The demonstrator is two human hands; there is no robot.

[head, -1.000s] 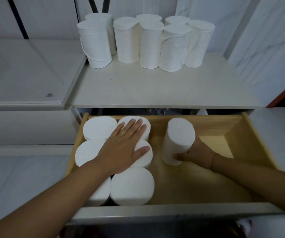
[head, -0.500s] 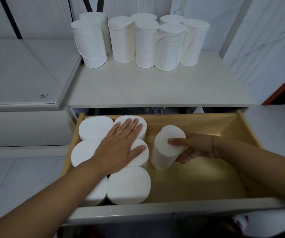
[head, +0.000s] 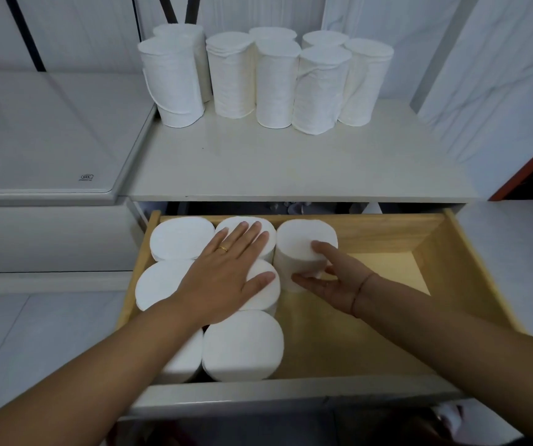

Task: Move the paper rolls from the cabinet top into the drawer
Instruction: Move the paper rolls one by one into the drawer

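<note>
My right hand (head: pixel 332 278) grips an upright white paper roll (head: pixel 303 246) in the wooden drawer (head: pixel 471 284); at its nine o'clock, my left hand (head: pixel 226 275) lies spread flat on stored rolls (head: pixel 242 346).

To the left stands a low white appliance with a glossy glass-like lid (head: pixel 43 133); a small grey printed mark (head: pixel 86 177) sits near the lid's front right corner. Behind it, the pale wall panelling (head: pixel 75 30) is crossed by dark slanted bars (head: pixel 25 33), and two more dark bars (head: pixel 180 9) converge at the top centre. A white marble-patterned wall (head: pixel 496 91) with faint grey veining fills the right side, meeting a reddish-brown edge strip (head: pixel 532 165) beside a dark opening. Pale grey floor tiles (head: pixel 27 333) with thin joints lie at lower left. At the bottom right, something whitish (head: pixel 448 416) shows in shadow, possibly footwear, too dim to tell.
</note>
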